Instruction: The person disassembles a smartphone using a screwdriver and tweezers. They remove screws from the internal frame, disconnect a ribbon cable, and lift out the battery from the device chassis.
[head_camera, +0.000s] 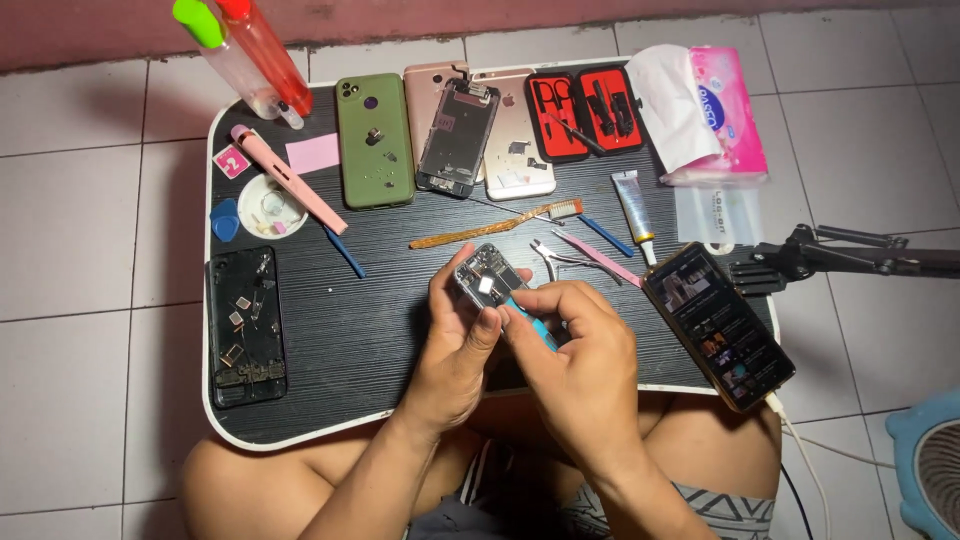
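I'm holding the opened phone body (487, 278) in my left hand (455, 345), fingers wrapped round its lower-left edge, thumb pressing on its near face. It's sitting up off the black lap table (380, 330), approx over the middle of the near half, w/ its long axis tilting from upper left to lower right. My right hand (575, 350) is closing on a teal-handled tool (530, 322), pinching it btw thumb and fingers; the tip is pointing up-left into the phone's lower right corner, so the work spot is lying just beyond my right fingertips, toward the left hand. Can't tell if the tip is touching or just beside.

Right hand is nearer the tool end, left is nearer the phone's bulk. Room to move: bare table to the left of my left wrist. Tighter on the right, where a lit phone (718, 325) is lying at an angle on the table's right edge, near my right knuckles. Just past the held phone, tweezers (560, 258) and a pink spudger (600, 258) are lying close, and a toothbrush (495, 227) beyond them.
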